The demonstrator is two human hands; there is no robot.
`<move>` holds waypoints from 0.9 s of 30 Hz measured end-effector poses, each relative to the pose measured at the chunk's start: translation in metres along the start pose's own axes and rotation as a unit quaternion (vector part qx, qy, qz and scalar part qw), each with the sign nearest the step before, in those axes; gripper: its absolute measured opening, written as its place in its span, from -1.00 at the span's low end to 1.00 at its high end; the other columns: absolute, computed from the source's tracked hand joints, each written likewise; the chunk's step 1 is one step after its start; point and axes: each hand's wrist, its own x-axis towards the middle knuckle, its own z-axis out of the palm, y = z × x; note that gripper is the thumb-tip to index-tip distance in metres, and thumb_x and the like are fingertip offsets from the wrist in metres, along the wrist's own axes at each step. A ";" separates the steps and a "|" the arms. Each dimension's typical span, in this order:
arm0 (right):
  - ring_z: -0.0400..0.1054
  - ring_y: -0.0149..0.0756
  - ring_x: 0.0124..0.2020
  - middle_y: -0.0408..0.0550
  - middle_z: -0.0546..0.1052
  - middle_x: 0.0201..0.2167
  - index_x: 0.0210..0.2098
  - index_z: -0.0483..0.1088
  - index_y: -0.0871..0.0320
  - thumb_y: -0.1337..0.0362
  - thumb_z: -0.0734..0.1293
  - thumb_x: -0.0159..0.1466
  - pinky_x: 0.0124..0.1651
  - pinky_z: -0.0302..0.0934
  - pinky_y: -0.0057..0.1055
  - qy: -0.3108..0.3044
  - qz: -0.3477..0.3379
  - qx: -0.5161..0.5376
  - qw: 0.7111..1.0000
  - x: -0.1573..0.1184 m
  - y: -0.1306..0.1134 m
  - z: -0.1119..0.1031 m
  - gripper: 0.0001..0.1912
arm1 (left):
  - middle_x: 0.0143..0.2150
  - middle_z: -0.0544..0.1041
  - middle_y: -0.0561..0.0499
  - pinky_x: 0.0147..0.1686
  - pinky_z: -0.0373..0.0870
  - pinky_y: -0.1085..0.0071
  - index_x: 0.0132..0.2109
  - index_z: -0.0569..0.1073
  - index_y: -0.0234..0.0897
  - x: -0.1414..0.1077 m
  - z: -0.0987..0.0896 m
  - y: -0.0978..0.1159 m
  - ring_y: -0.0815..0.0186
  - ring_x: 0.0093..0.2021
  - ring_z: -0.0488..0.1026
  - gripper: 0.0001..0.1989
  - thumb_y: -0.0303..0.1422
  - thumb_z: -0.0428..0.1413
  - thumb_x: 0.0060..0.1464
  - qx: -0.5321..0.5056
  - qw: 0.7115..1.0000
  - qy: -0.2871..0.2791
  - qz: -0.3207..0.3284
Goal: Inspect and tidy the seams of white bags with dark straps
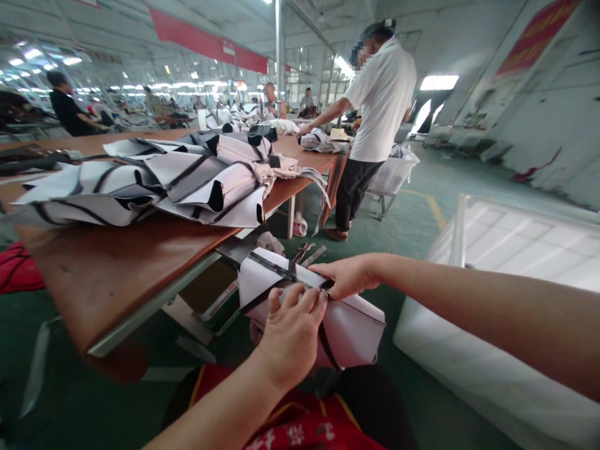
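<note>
A white bag-like piece with black trim (356,325) rests over my lap, its kind not fully clear. My left hand (293,331) lies across its top, fingers bent and fingertips pressed at the dark strap in the middle. From the right, my right hand (349,275) pinches the same black strap, its thumb and fingertips close to my left fingertips. The exact point of grip is partly hidden under the fingers. One dark strap (272,264) runs along the far left part of the piece.
A brown-topped table (187,250) stands to the left, bearing a pile of similar white pieces (182,169). At right is a large white bin (469,337). Beyond the table, a co-worker in a white shirt (384,94) stands reaching onto the tabletop.
</note>
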 end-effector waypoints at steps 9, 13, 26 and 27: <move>0.32 -0.25 -0.22 -0.06 0.42 -0.27 -0.25 0.36 0.18 0.36 0.39 -0.04 -0.15 0.23 -0.33 0.115 -0.057 -0.171 0.977 -0.017 -0.007 -0.005 -0.67 | -0.18 0.49 0.18 -0.20 0.01 0.22 -0.11 0.43 0.04 0.022 -0.002 -0.022 0.25 -0.13 0.26 -0.60 -0.60 -0.02 0.02 -0.083 0.995 -0.044 -0.034; 0.31 -0.25 -0.21 -0.02 0.38 -0.24 -0.36 0.42 0.18 0.38 0.34 0.05 -0.08 0.19 -0.32 0.139 -0.117 -0.271 0.945 -0.027 -0.007 0.012 -0.88 | -0.16 0.48 0.18 -0.19 0.02 0.22 -0.11 0.40 -0.01 0.019 -0.005 -0.017 0.24 -0.11 0.24 -0.55 -0.65 -0.06 -0.03 -0.105 0.993 -0.044 -0.043; 0.27 -0.33 -0.29 -0.05 0.36 -0.37 -0.63 0.29 0.19 0.48 0.17 0.09 -0.15 0.19 -0.39 0.308 -0.122 -0.142 0.933 -0.012 0.019 0.043 -0.79 | -0.14 0.46 0.13 -0.13 0.05 0.22 -0.12 0.39 -0.09 0.016 -0.016 -0.011 0.24 -0.08 0.22 -0.73 -0.52 -0.04 0.12 -0.098 0.992 -0.061 -0.047; 0.27 -0.35 -0.29 -0.06 0.35 -0.36 -0.62 0.30 0.19 0.47 0.18 0.10 -0.14 0.19 -0.40 0.306 -0.126 -0.098 0.938 -0.011 0.023 0.043 -0.80 | -0.16 0.47 0.13 -0.13 0.05 0.22 -0.13 0.40 -0.09 0.017 -0.016 -0.010 0.24 -0.09 0.22 -0.78 -0.47 -0.04 0.15 -0.095 0.992 -0.062 -0.052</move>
